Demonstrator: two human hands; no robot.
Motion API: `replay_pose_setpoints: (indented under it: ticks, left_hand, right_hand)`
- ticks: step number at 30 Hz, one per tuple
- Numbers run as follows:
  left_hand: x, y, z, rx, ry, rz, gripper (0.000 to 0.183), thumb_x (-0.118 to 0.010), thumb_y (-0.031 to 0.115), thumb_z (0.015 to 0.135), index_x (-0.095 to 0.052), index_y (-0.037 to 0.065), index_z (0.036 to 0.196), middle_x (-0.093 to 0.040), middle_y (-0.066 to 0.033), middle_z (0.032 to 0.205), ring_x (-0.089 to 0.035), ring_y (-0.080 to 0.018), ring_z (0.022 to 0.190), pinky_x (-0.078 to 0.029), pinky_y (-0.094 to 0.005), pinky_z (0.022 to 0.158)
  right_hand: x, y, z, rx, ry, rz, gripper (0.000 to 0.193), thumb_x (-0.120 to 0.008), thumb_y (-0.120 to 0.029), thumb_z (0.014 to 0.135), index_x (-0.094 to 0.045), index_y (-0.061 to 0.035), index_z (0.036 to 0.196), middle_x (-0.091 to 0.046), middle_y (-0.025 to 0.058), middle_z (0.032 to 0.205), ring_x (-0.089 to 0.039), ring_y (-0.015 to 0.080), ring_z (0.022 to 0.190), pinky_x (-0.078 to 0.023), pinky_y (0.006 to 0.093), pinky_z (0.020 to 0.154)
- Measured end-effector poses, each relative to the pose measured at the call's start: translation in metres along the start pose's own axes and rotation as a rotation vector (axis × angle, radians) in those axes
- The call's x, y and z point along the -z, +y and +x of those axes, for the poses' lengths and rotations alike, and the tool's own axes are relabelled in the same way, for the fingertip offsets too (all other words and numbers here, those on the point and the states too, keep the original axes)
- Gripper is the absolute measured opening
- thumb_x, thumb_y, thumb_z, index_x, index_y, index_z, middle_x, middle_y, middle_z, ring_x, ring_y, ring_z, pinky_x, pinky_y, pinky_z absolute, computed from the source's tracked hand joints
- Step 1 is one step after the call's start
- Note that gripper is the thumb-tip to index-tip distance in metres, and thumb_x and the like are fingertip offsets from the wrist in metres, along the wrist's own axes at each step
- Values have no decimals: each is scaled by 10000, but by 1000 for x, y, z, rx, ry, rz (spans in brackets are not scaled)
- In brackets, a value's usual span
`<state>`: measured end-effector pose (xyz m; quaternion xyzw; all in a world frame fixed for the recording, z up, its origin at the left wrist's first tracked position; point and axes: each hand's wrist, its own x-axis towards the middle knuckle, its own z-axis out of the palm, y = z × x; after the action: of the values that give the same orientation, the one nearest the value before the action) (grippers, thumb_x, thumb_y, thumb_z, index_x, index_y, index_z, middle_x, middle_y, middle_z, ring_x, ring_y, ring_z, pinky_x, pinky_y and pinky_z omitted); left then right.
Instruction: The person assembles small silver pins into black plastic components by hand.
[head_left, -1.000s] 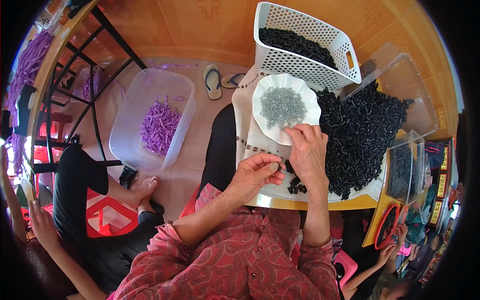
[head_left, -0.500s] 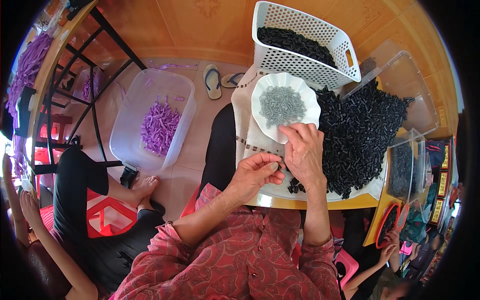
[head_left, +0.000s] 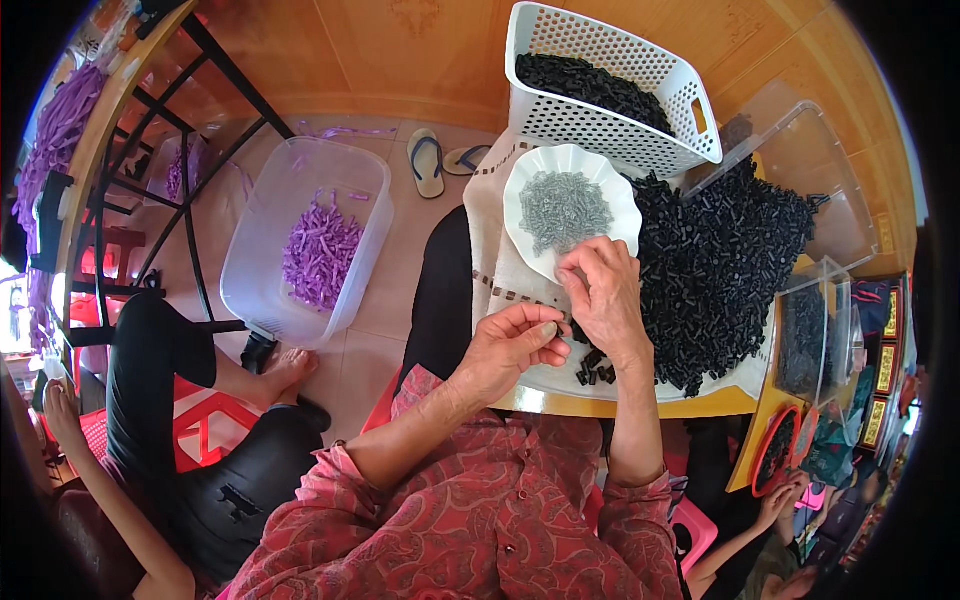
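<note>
Before the dish [head_left: 624, 207], the left hand [head_left: 512, 348] is pinching a mostly hidden dark piece [head_left: 565, 334]. Whether the right hand [head_left: 606, 298] is grasping, I cannot tell.

Around the white bowl [head_left: 624, 222], bare towel [head_left: 487, 215] leaves passage at nine o'clock; the perforated basket [head_left: 600, 136] blocks one, the black heap [head_left: 715, 275] four, the hands [head_left: 606, 295] six.

Left hand [head_left: 500, 352] and right hand [head_left: 607, 305] by a white plate [head_left: 626, 218] of clear pieces [head_left: 563, 208]
The left pinches a small dark piece [head_left: 566, 328]; the right bends over the plate's near rim. Black pieces [head_left: 720, 270] lie heaped alongside.
</note>
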<state>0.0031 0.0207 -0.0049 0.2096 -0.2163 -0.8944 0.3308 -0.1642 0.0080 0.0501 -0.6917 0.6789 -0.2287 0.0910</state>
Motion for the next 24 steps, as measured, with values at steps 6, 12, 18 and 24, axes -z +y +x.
replay_pose_setpoints:
  ticks: [6,12,18,24]
  left_hand:
    - [-1,1,1,5,-4,-47,200,-519,50,959,-583,-6,1139,-641,-116,1040,-652,-182,867,-559,-314,767]
    - [-1,5,1,-4,42,-139,201,-528,74,959,-588,4,1137,-644,-112,1033,-636,-169,848,-536,-306,765]
    - [-1,4,1,-15,72,-198,207,-535,69,956,-588,2,1144,-644,-112,1021,-628,-154,829,-531,-288,757]
    - [-1,2,0,-40,60,-202,203,-551,43,942,-599,2,1135,-646,-112,1012,-623,-149,820,-529,-279,745]
  right_hand:
    - [-3,-4,-9,-1,106,-8,92,-646,-32,781,-573,-72,821,-552,54,891,-516,271,875,-393,408,774]
    - [5,-17,-42,-229,186,514,37,-588,12,882,-575,6,916,-584,87,790,-593,146,604,-468,261,545]
    - [2,-33,-69,-317,200,690,42,-603,-8,895,-571,8,916,-591,49,796,-583,89,638,-466,231,558]
    - [-9,-34,-76,-288,214,757,75,-629,10,876,-578,13,930,-598,32,841,-566,54,697,-457,198,602]
